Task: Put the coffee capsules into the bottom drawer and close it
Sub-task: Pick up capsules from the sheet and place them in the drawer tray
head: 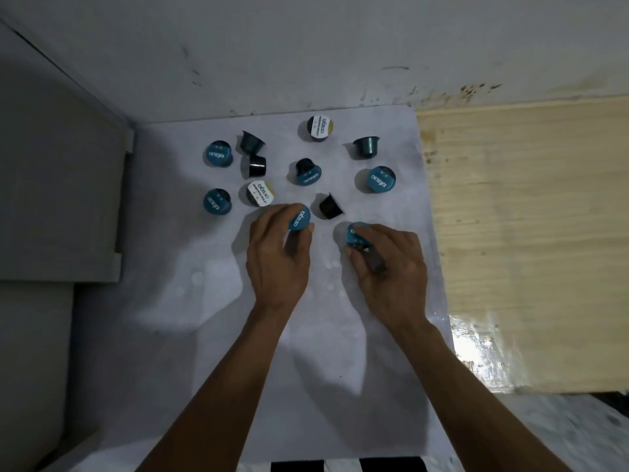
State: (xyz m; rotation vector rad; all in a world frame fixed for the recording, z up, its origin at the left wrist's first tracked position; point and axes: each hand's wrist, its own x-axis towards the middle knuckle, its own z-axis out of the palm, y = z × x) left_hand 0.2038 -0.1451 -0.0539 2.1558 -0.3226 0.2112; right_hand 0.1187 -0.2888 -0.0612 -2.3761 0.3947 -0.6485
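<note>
Left hand [277, 253]: a blue-lidded capsule [299, 218] is pinched in its grip.
Right hand [391, 264]: another blue capsule [355, 235] is clamped — fingers curled.
Bench [170, 318]: ten capsules are scattered — some upright, some tipped.

Stained white wall [306, 46] behind pale wooden board [527, 233]

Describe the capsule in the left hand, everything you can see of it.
The capsule in the left hand is a small dark cup with a teal foil lid bearing white lettering. It is tilted, lid facing up and away. The left hand pinches it between thumb and fingers, over the white sheet, near a black capsule lying tipped.
</note>
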